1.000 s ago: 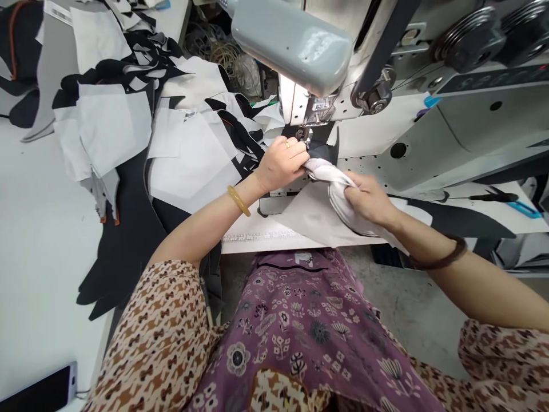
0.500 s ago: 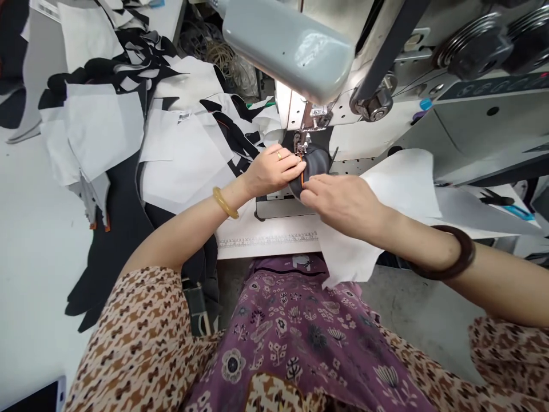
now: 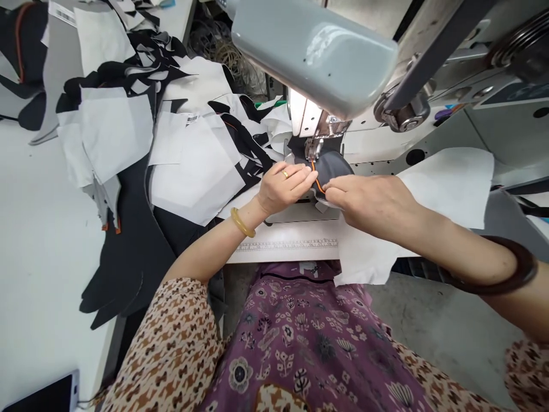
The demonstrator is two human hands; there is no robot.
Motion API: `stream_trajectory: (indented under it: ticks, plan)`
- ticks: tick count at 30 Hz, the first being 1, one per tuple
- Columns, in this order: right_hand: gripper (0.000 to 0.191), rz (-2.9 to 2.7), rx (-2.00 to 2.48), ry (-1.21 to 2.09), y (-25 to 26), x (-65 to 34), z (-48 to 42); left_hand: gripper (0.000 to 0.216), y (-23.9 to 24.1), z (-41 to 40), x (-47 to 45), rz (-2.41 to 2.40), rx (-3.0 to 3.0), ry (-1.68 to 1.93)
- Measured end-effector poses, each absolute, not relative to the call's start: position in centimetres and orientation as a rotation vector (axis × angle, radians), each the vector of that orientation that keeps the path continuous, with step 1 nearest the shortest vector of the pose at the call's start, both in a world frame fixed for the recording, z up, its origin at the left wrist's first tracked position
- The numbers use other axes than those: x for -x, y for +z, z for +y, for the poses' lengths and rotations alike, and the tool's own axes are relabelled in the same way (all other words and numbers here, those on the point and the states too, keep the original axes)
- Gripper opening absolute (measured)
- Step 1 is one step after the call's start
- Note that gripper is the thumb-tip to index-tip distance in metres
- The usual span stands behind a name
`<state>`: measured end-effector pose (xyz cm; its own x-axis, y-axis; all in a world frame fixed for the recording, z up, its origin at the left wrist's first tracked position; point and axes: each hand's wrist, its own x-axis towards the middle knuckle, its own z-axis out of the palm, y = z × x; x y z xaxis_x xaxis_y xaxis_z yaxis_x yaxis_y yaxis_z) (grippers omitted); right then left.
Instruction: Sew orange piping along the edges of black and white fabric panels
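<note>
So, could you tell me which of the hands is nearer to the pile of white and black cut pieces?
Left. The left hand lies beside the pile; the right hand is farther, across the dark piece.

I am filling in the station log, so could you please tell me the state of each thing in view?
Left hand: pinching the dark piece.
Right hand: pressing the dark piece down.
Dark piece: curved, under the presser foot, orange piping showing.
White sheet: spread flat under the right forearm.
Cut pieces: piled loosely.

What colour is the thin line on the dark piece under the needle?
Orange: the piping runs along the dark piece, clearest in the head view.
</note>
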<state>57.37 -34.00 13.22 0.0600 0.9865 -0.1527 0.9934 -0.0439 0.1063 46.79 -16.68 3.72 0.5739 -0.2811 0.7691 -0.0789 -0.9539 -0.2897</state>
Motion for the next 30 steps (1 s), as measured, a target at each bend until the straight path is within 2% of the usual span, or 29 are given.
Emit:
stream_trajectory:
  ticks: [5,9,14,18,21,25,28,30]
  plan:
    - [0.023,1.978,-2.166,-0.124,14.0,-57.5,-32.6,0.026,3.9,-15.7,-47.6,0.224,2.625,-1.320]
    - [0.019,1.907,-2.200,-0.184,14.7,-57.5,-32.3,0.025,4.1,-15.4,-47.9,0.285,2.634,-1.294]
    - [0.014,1.783,-2.338,-0.079,15.7,-57.8,-33.2,0.035,4.7,-15.1,-48.5,0.274,2.733,-1.119]
    - [0.035,1.580,-2.303,-0.354,15.6,-58.5,-34.7,0.034,5.3,-14.1,-48.9,0.383,2.910,-0.961]
    - [0.028,1.515,-2.323,-0.510,15.1,-58.7,-35.6,0.032,5.3,-13.8,-49.0,0.411,3.001,-0.956]
    - [0.016,1.580,-2.381,-0.288,14.8,-58.5,-35.5,0.027,5.0,-14.5,-48.9,0.344,3.020,-0.994]
    - [0.015,1.911,-2.275,-0.039,15.3,-58.0,-34.5,0.023,4.9,-15.2,-48.7,0.291,3.091,-1.092]
    - [0.015,2.002,-2.200,-0.007,16.0,-57.6,-33.6,0.023,5.1,-15.3,-48.6,0.267,3.140,-1.108]
